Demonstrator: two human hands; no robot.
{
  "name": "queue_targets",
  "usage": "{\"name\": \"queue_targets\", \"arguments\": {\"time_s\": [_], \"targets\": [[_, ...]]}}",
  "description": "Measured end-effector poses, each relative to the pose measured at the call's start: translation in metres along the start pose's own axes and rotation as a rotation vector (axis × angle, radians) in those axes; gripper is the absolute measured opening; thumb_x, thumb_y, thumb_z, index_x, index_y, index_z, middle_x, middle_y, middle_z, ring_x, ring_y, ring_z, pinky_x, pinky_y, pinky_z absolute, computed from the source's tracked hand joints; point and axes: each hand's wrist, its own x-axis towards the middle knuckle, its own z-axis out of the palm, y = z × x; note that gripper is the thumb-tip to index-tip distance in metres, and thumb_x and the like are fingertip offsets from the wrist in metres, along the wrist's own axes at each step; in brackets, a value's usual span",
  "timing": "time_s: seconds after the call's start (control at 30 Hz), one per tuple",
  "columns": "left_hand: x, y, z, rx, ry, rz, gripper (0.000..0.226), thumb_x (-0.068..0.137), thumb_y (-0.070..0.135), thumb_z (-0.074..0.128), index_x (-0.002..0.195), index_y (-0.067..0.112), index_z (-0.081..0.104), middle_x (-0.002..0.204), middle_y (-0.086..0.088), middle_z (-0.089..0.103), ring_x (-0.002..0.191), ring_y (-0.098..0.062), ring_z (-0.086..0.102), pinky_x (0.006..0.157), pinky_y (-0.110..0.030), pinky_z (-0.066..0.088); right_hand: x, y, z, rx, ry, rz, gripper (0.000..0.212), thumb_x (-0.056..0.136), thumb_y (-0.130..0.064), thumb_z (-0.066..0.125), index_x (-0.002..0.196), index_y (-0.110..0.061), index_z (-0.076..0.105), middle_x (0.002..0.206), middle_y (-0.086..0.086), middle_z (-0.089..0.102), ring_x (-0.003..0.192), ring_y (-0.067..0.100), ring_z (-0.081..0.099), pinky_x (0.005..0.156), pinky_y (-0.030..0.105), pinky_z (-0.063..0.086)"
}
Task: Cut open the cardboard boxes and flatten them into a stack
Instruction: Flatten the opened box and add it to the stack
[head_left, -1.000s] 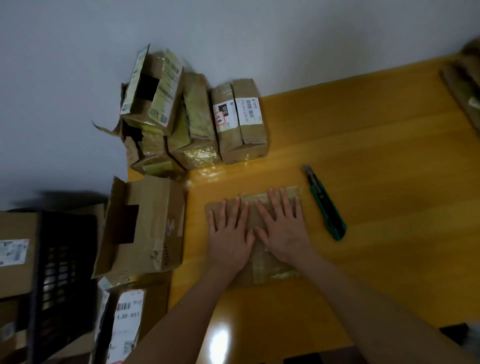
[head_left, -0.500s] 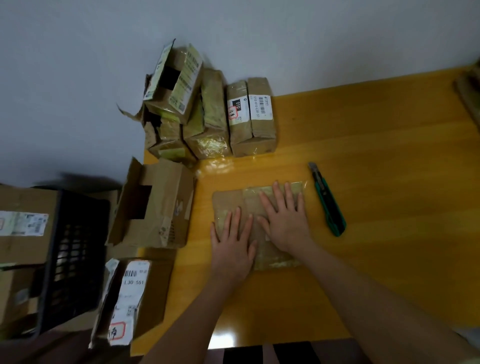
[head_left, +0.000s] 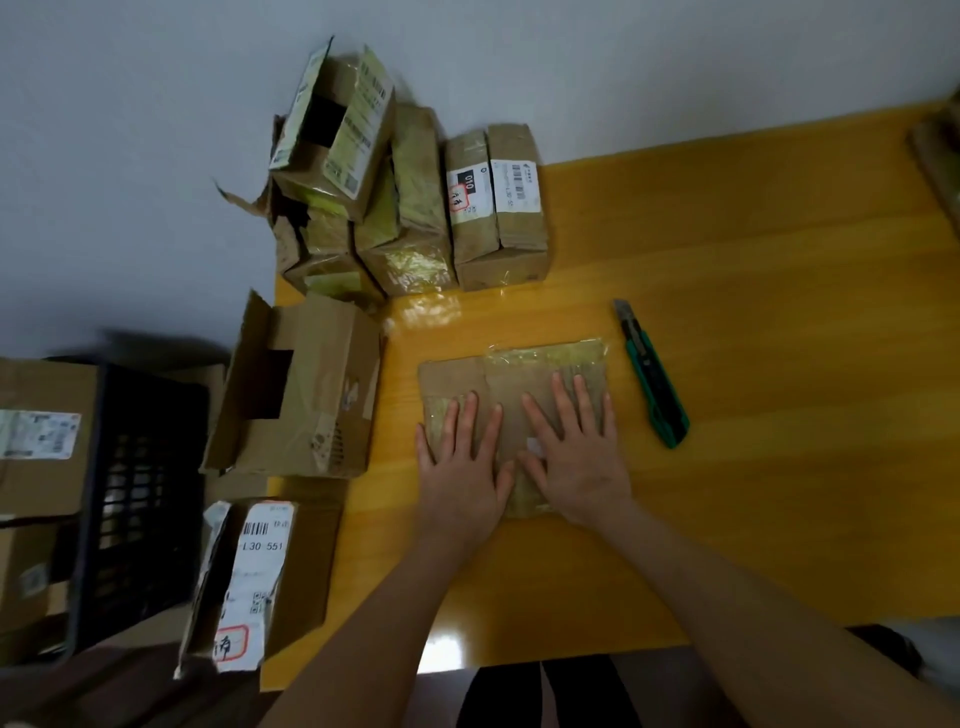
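Cardboard, flattened box (head_left: 511, 374) lies on the yellow table (head_left: 753, 260), just left of the green utility knife (head_left: 655, 379). Left hand (head_left: 462, 467) and right hand (head_left: 576, 457) press flat on it, fingers (head_left: 558, 395) straight and spread.

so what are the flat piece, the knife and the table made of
Flat piece: matte brown cardboard, creased, with glossy clear tape catching light at its far edge.
Knife: green casing, likely plastic, with a greyish tip, probably a metal blade.
Table: glossy yellow wood-look top with grain streaks and glare; solid wood or laminate, cannot tell.
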Motion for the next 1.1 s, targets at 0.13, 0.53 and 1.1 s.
{"name": "queue_targets", "arguments": {"time_s": [0.13,0.53,1.1], "targets": [[-0.002,0.002,0.000,-0.009,-0.016,-0.006,0.065,0.095,0.056,0.016,0.153,0.029,0.009,0.162,-0.004,0.000,0.149,-0.025,-0.001,0.116,-0.061,0.007,-0.003,0.000,-0.001,-0.012,-0.032,0.008,0.068,0.089,-0.063,-0.003,0.149,-0.033,-0.010,0.155,0.009,-0.024,0.143,0.032,-0.024,0.115,0.055,-0.012],[0.000,-0.012,-0.026,-0.208,0.038,-0.091,0.076,0.095,0.050,0.045,0.154,0.036,-0.001,0.162,0.000,-0.005,0.149,-0.021,0.000,0.118,-0.050,0.000,-0.008,0.009,-0.043,0.354,0.048,0.190,0.084,0.087,-0.061,0.051,0.153,-0.032,0.007,0.160,0.005,-0.001,0.147,0.026,0.003,0.118,0.045,0.010],[0.018,0.022,-0.085,-1.073,-0.012,-0.654,0.069,0.097,0.044,0.047,0.153,0.015,0.020,0.152,-0.014,0.029,0.134,-0.038,0.036,0.110,-0.049,0.033,-0.047,0.030,-0.102,1.234,0.175,0.605,0.031,0.090,-0.015,0.063,0.119,-0.011,0.057,0.110,0.006,0.063,0.088,0.017,0.057,0.072,0.026,0.042]]}}
